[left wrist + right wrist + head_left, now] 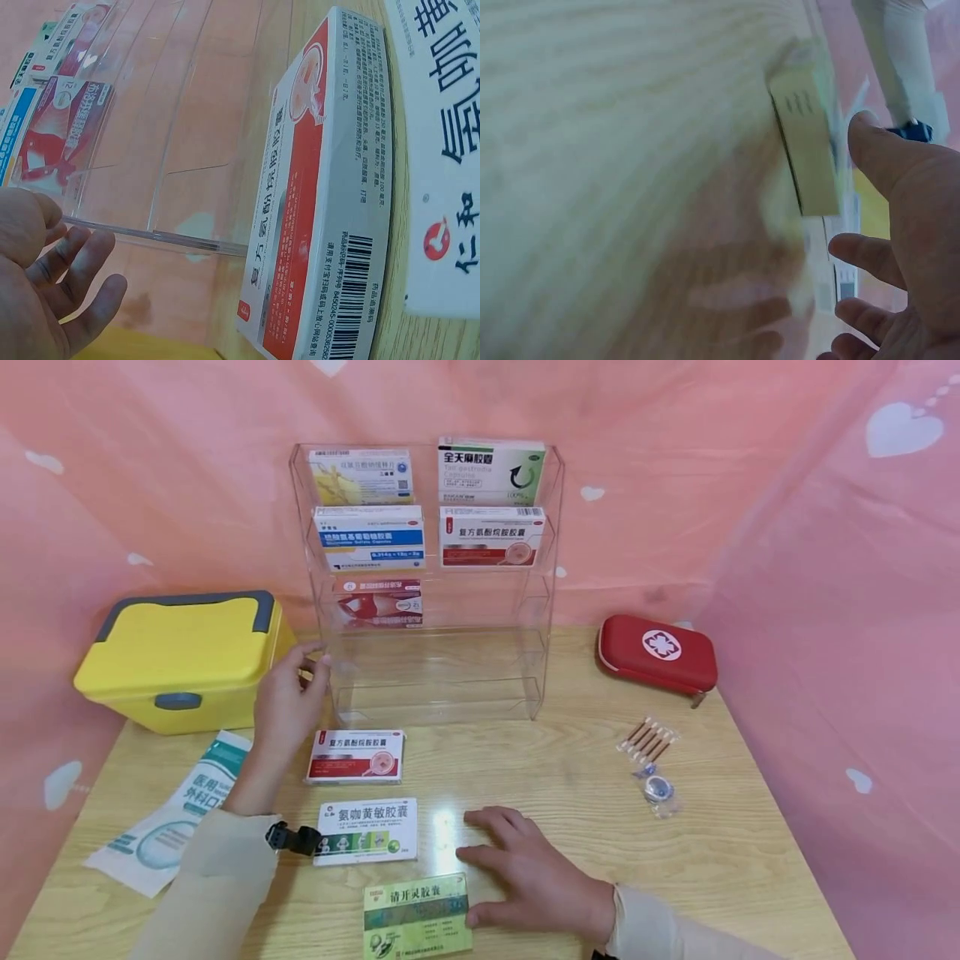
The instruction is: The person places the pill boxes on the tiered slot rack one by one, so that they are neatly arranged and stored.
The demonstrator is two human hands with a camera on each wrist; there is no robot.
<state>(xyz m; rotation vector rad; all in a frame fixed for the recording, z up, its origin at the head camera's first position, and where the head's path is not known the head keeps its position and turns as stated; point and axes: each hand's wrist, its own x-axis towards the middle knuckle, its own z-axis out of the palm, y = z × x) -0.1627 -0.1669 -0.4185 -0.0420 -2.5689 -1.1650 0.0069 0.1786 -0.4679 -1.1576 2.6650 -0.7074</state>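
Five medicine boxes are sitting in the clear rack [427, 585], while three are lying flat on the table [570, 777]: the red box [356, 756], white box [366, 831] and green box [417, 917]. The left hand [288, 697] is hovering with relaxed fingers by the rack's left edge, holding nothing; the right hand [536, 877] is resting flat and empty beside the green box.

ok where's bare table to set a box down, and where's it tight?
Free: the table between the rack and the swab packet, and the front right corner past the right hand. The rack's lower shelves are empty. Tight: front left, three boxes stacked in a column by the left hand.
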